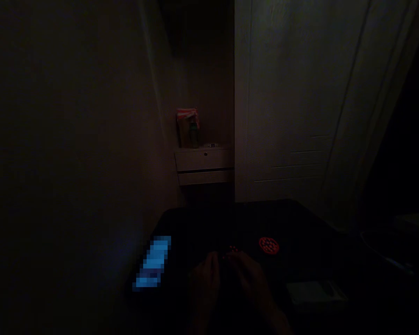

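The picture is very dark. My left hand (206, 277) is low in the middle, its fingers drawn together over the black table. Close by on the right, my right hand (247, 274) has its fingertips pinched together, pointing toward the left hand. What either hand holds, if anything, is lost in the dark. Several small red bead-like dots (233, 249) show just beyond the right fingertips. A round dish with a red rim (268, 245) lies beyond the right hand and to its right, with several small reddish pieces in it.
On the left of the black tabletop (209, 218) is a glowing blue screen (152, 263), blurred into blocks. A pale box-like object (316, 293) is at the lower right. Behind stand a drawer unit (206, 160) holding a bottle (194, 135), and a pale cabinet door (289, 93).
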The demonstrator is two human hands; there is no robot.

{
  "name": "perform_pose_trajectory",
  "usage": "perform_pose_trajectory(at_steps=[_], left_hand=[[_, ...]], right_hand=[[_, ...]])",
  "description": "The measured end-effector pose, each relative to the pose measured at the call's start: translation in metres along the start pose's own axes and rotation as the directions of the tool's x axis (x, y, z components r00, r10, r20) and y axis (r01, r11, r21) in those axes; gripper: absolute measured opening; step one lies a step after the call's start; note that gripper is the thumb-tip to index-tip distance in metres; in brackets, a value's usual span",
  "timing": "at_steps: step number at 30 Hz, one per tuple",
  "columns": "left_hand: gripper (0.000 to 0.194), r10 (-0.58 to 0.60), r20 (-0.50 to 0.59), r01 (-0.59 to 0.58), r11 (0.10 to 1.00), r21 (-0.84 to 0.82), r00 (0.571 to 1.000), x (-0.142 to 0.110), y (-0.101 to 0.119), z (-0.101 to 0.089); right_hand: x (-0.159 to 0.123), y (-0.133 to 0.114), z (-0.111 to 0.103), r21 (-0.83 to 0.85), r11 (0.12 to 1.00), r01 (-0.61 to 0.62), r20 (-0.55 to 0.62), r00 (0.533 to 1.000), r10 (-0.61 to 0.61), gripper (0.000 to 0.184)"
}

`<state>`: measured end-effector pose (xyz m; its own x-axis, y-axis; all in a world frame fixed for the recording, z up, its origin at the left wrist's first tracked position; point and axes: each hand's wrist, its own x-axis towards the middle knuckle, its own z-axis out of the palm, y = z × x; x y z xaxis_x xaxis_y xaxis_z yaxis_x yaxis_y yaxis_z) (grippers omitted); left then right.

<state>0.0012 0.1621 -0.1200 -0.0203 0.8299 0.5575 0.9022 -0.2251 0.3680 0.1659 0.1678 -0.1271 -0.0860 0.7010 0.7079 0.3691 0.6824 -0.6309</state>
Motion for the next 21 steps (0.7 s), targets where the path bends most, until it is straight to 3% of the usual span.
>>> perform_pose_trajectory(at_steps=[13, 21], left_hand=[[0.028, 0.025, -0.038, -0.025, 1.0, -0.009, 0.999, 0.0, -0.0007, 0.0018], [0.03, 0.019, 0.0, -0.019, 0.999, 0.036, 1.0, 0.0002, 0.0015, -0.0005]], right_hand=[[-0.0008, 0.0008, -0.0005, -0.034, 0.999, 0.023, 0.067, 0.998, -0.021, 0.022], [0.0002, 0.0034, -0.0007, -0.024, 0.997, 0.073, 0.026, 0.997, -0.072, 0.027]])
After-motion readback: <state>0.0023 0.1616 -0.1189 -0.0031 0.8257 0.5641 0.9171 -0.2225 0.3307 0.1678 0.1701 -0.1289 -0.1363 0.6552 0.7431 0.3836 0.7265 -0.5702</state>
